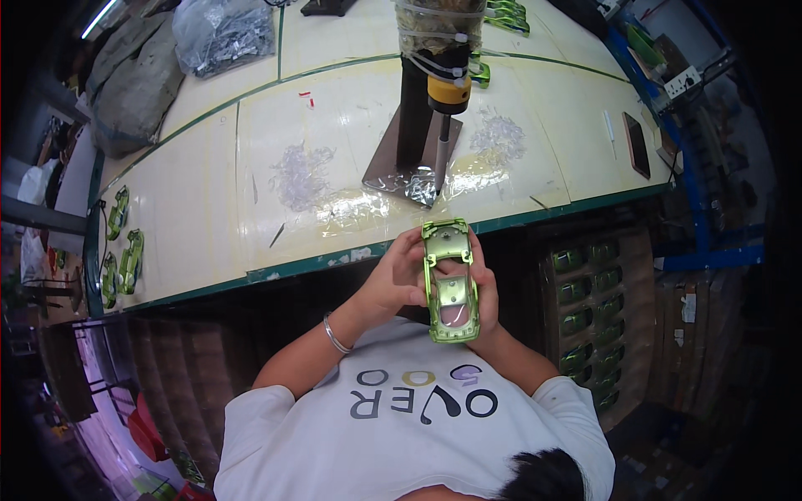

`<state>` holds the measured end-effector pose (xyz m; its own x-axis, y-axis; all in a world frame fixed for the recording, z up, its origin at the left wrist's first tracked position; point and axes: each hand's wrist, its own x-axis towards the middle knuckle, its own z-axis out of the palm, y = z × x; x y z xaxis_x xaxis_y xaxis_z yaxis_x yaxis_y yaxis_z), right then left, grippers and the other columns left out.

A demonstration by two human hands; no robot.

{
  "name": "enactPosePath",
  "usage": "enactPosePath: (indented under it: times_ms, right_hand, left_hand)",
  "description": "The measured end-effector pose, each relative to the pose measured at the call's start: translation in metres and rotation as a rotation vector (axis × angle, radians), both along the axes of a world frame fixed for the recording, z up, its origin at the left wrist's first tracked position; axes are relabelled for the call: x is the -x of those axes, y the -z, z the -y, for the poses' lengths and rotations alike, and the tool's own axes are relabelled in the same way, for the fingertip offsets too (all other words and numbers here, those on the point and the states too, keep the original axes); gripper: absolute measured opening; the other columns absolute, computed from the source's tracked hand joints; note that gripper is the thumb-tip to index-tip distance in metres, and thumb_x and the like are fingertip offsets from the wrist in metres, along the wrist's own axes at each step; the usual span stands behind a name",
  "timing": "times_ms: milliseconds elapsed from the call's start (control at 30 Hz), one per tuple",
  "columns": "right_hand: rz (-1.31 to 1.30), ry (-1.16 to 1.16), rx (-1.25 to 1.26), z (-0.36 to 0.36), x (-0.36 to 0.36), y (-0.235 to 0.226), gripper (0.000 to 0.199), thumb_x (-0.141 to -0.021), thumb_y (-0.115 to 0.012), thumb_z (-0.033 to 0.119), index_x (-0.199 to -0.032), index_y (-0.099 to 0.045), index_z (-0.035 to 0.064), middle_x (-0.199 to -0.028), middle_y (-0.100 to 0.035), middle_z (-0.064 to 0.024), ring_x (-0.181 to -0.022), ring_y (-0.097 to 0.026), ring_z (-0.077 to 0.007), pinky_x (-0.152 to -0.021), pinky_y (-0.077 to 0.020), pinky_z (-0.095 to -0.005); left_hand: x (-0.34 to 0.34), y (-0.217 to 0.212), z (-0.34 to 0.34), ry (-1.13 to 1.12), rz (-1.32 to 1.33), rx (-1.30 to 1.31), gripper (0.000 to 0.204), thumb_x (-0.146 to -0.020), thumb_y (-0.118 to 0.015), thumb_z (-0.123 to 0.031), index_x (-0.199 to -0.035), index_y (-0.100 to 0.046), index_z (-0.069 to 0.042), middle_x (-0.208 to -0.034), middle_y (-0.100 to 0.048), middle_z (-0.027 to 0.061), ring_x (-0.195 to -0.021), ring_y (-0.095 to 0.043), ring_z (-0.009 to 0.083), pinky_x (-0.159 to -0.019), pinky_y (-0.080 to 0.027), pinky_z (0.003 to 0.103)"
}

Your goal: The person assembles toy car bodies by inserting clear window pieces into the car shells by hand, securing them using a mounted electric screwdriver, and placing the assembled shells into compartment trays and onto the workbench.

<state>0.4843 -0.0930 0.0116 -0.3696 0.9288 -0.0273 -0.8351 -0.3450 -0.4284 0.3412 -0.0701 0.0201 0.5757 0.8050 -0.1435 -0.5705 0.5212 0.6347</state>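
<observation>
- We are holding a green car shell (452, 288) in both hands, over our lap and at the near edge of the workbench (196, 221).
- With our left hand (404, 274) we are grasping the shell along its left side, the thumb lying toward its middle.
- With our right hand (486, 288) we are gripping its right side, the fingers partly hidden behind it.
- We are wearing a silvery bracelet (336, 336) on the left wrist.
- Beyond the shell, a yellow-and-black power driver (449, 93) is hanging upright beside a dark post (412, 117), its tip pointing down near the base plate (384, 171).
- We are seeing small clear pieces lying in two heaps, one left of the post (302, 175) and one right of it (499, 140).
- More green shells (130, 260) are resting at the bench's left end.
- A dark phone (637, 145) and a slim white stick (609, 134) are lying toward the right end.
- Below on the right, a carton (547, 317) is holding rows of green shells.
</observation>
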Motion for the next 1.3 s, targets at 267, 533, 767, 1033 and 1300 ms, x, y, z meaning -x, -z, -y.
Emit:
enactPosePath:
  times_ms: [267, 533, 767, 1033, 1300]
  right_hand:
    - [0.044, 0.086, 0.075, -0.011, -0.002, -0.003, 0.062, -0.077, -0.041, 0.026, -0.129, -0.012, 0.0087, -0.109, -0.042, -0.0202, -0.087, -0.052, -0.0252, -0.072, -0.0454, -0.0304]
    - [0.031, 0.049, 0.106, -0.016, 0.001, 0.003, 0.064, -0.076, -0.042, 0.034, -0.129, -0.014, 0.011, -0.108, -0.044, -0.0223, -0.083, -0.053, -0.0259, -0.071, -0.0457, -0.0321]
    - [-0.034, 0.035, 0.064, -0.023, 0.001, -0.002, 0.058, -0.078, -0.042, 0.032, -0.127, -0.02, 0.0099, -0.108, -0.046, -0.0196, -0.087, -0.053, -0.0251, -0.074, -0.045, -0.0319]
    - [0.128, 0.169, 0.13, -0.037, 0.01, -0.034, 0.046, -0.083, -0.028, 0.03, -0.124, -0.027, 0.0101, -0.105, -0.049, -0.0207, -0.075, -0.053, -0.025, -0.067, -0.0462, -0.0318]
    - [0.117, 0.171, 0.126, -0.034, 0.01, -0.045, 0.045, -0.083, -0.029, 0.03, -0.123, -0.028, 0.009, -0.105, -0.05, -0.0202, -0.076, -0.054, -0.0249, -0.068, -0.0462, -0.0318]
  left_hand:
    - [-0.012, -0.004, -0.01, -0.058, -0.037, 0.049, 0.1, -0.05, -0.079, -0.013, -0.129, -0.018, -0.005, -0.11, -0.04, 0.0033, -0.082, -0.046, 0.0075, -0.067, -0.041, 0.018]
    - [-0.011, 0.0, -0.014, -0.006, -0.09, -0.077, 0.106, -0.047, -0.08, -0.011, -0.128, -0.011, -0.006, -0.119, -0.034, 0.0103, -0.113, -0.034, 0.0207, -0.094, -0.032, 0.034]
    - [-0.012, 0.005, -0.021, -0.033, -0.13, -0.12, 0.102, -0.046, -0.081, -0.014, -0.124, -0.016, -0.006, -0.117, -0.035, 0.0099, -0.11, -0.037, 0.0197, -0.092, -0.035, 0.032]
    - [-0.013, -0.013, -0.035, -0.077, -0.106, -0.107, 0.111, -0.038, -0.084, -0.033, -0.124, -0.018, -0.007, -0.113, -0.037, 0.0035, -0.107, -0.04, 0.0158, -0.088, -0.038, 0.026]
    - [-0.013, -0.009, -0.036, -0.086, -0.031, -0.16, 0.103, -0.047, -0.082, -0.019, -0.124, -0.015, -0.005, -0.11, -0.038, 0.0073, -0.102, -0.043, 0.016, -0.086, -0.039, 0.028]
